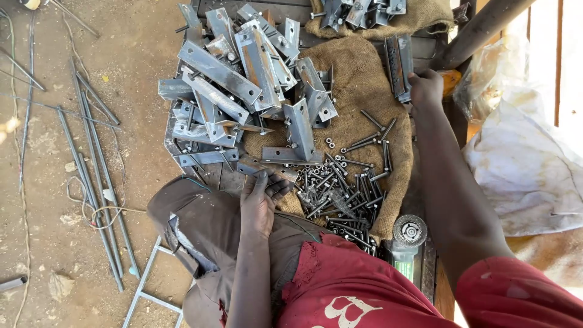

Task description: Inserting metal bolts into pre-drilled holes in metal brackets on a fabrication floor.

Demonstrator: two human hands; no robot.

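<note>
My left hand (pixel 260 200) rests at the near edge of a heap of grey steel angle brackets (pixel 243 85), its fingers on a flat rusty bracket piece (pixel 261 165). My right hand (pixel 425 88) reaches far out and grips a pair of upright angle brackets (pixel 399 64) at the right edge of a brown burlap sack (pixel 358 79). A pile of dark bolts and nuts (pixel 346 188) lies on the sack between my two hands.
Several thin steel rods (pixel 91 158) lie on the dirt floor at left. An angle grinder (pixel 408 240) sits near my right arm. More brackets (pixel 358 12) lie on burlap at the top. A white sack (pixel 528 164) is at right, beside a dark pipe (pixel 480 30).
</note>
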